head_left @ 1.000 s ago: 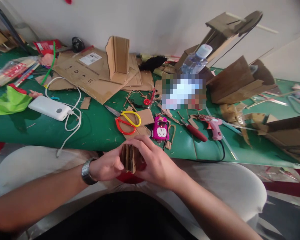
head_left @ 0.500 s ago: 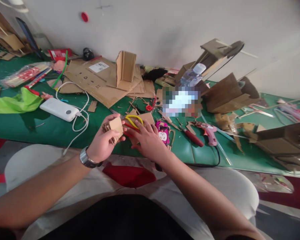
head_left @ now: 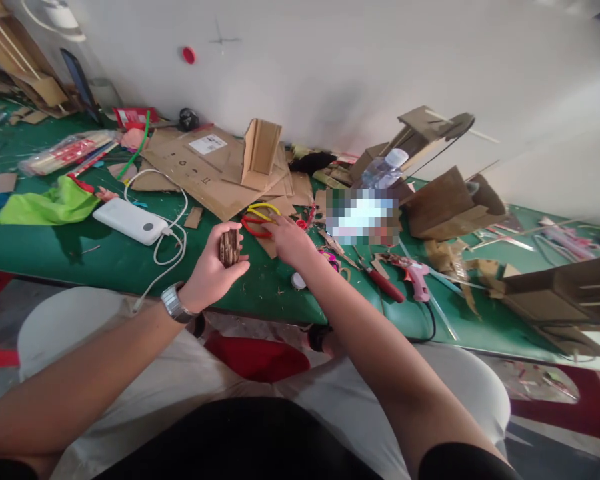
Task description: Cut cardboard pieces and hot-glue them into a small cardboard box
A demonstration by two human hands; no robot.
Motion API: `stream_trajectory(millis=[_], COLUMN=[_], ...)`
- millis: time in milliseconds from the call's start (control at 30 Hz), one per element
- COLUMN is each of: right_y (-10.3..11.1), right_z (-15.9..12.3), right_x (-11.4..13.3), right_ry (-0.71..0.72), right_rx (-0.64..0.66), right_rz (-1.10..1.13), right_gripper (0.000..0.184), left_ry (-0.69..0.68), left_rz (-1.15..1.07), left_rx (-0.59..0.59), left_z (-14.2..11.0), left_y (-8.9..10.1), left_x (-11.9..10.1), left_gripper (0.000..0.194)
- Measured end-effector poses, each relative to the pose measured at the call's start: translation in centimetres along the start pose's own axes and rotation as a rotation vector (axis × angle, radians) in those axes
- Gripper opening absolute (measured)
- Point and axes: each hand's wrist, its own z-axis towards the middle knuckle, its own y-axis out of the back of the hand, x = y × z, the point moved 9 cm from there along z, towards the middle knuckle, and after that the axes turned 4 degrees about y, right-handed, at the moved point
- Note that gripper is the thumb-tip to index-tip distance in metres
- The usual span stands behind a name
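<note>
Green table (head_left: 55, 257) | cardboard stack (head_left: 229, 249) gripped in left hand (head_left: 209, 275) | far-right of it: scissors (head_left: 258, 219), touched by nearer right hand (head_left: 294, 243); grip untellable, long axis hidden

Rough, ridged cardboard is seen in the block (head_left: 229, 249) at nine o'clock, smoother matt cardboard in the sheet (head_left: 193, 175) at ten. Smooth plastic is shown by the scissor handles (head_left: 254, 233), clear glossy plastic by the bottle (head_left: 380, 172) at two, and shiny metal by the wristband (head_left: 174, 303) at eight. A smooth gloss is borne by the table (head_left: 253, 300).
</note>
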Motion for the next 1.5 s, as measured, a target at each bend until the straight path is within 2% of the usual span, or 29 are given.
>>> stream_trajectory(millis=[133,200,267,300,400,500,600,700,833,900,967,1033,1100,1167,1200,1267,1300,1400,1500], right_y=[1.6,1.8,0.8,-0.2,-1.8,-2.1,-1.6,-0.6,1.4,2.5,3.7,5.9,7.8,8.7,8.7,8.6,9.0,9.9,7.9], right_z=[-0.5,-1.9,-3.4,-4.1,-4.9,-4.3,-3.4,-2.9,-4.0,-5.6,-7.9,-10.9,-13.8,-15.9,-16.8,-19.6,-21.0,-24.9,-27.5], right_x=[-0.2,1.0,2.5,2.5,2.0,1.6,1.4,0.9,0.5,1.2,2.4,3.6,3.0,-0.1,-2.9,-10.9,-14.2,-22.4,-26.7], right_ry=[-0.041,0.032,0.146,0.135,0.100,0.072,0.036,-0.025,-0.092,-0.055,0.029,0.164,0.212,0.112,-0.033,-0.480,-0.612,-0.874,-0.990], right_rx=[-0.081,-0.084,-0.018,0.057,0.125,0.125,0.113,0.091,0.027,0.004,-0.026,-0.147,-0.217,-0.175,-0.117,0.063,0.093,0.103,0.165], right_rz=[0.010,0.034,0.076,0.057,0.026,0.004,-0.013,-0.024,-0.020,0.000,0.039,0.204,0.338,0.348,0.286,0.081,0.026,-0.068,-0.011], right_gripper=[0.056,0.062,0.076,0.077,0.069,0.070,0.067,0.057,0.053,0.048,0.044,0.039,0.035,0.031,0.029,0.028,0.029,0.038,0.036], left_ry=[-0.072,-0.042,-0.054,-0.094,-0.269,-0.352,-0.371,-0.380,-0.384,-0.375,-0.348,-0.315,-0.294,-0.290,-0.289,-0.287,-0.289,-0.305,-0.304], left_rz=[0.109,0.142,0.236,0.316,0.653,0.947,1.072,1.114,1.137,1.149,1.182,1.215,1.221,1.199,1.190,1.192,1.202,1.238,1.248], left_rx=[0.038,0.047,0.051,0.060,0.128,0.199,0.256,0.297,0.300,0.288,0.273,0.269,0.279,0.286,0.286,0.287,0.296,0.367,0.430], left_z=[0.0,0.2,0.4,0.5,0.5,0.3,0.1,0.0,0.1,0.2,0.3,0.4,0.5,0.6,0.7,1.0,1.1,1.6,2.4], left_y=[-0.3,-0.1,0.2,0.2,-0.6,-1.4,-1.9,-2.1,-2.2,-2.2,-2.1,-2.2,-2.4,-2.8,-2.9,-3.3,-3.5,-4.5,-5.3], left_x=[0.1,0.7,0.7,0.3,-1.4,-1.6,-1.0,-0.3,0.3,0.5,0.8,1.2,1.4,1.5,1.4,1.4,1.3,1.3,1.4], left_gripper=[0.079,0.084,0.084,0.083,0.073,0.056,0.049,0.053,0.076,0.082,0.080,0.076,0.074,0.074,0.074,0.073,0.073,0.072,0.074])
